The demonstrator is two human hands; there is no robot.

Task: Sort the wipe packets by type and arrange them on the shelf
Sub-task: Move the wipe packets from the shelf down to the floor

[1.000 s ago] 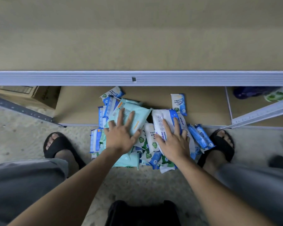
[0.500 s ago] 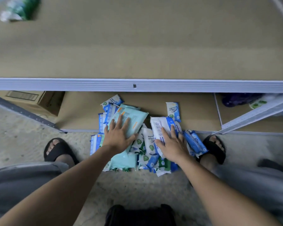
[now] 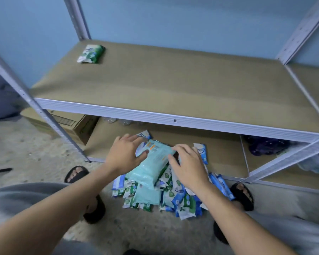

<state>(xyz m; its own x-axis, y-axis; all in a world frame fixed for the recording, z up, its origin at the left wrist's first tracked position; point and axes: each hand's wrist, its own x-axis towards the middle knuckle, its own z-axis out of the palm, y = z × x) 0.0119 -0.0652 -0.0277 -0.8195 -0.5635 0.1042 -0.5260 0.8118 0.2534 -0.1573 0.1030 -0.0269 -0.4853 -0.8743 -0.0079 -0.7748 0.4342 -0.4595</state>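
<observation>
Left hand [image 3: 124, 156] and right hand [image 3: 190, 167] curl fingers round the side edges of a mint wipe packet [image 3: 151, 168]; it looks soft, light, slippery, best held edgewise

Both forearms reach forward; left hand [image 3: 124, 156] and right hand [image 3: 190, 167] (fingers curled, thumbs inward) grip a pale-teal plastic wipe packet [image 3: 153, 162].

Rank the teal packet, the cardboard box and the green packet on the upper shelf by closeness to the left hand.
1. teal packet, held by the left hand, atop the pile.
2. cardboard box, low on the left, behind the post.
3. green packet, far back-left on the upper shelf.
</observation>
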